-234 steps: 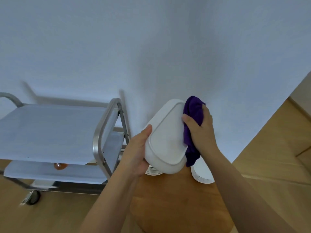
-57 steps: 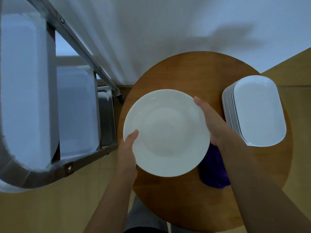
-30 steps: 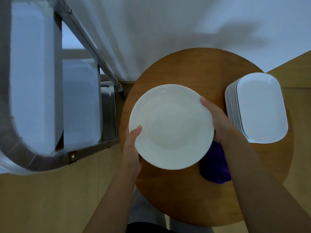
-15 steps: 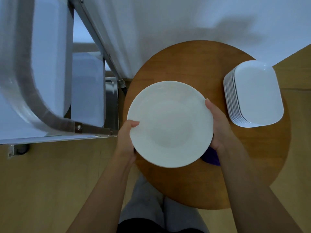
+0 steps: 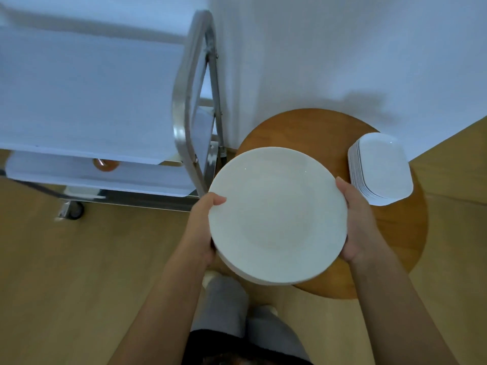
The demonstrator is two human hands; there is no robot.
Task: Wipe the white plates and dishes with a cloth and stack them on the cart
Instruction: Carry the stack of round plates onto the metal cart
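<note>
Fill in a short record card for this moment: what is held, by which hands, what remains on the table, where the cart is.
held: stack of round white plates, lifted above the table
left hand: grips the stack's left edge, thumb on top
right hand: grips the right edge
table: round wooden table carrying a stack of oblong white dishes
cart: metal cart to the left, shelves covered in white
cloth: not visible
</note>
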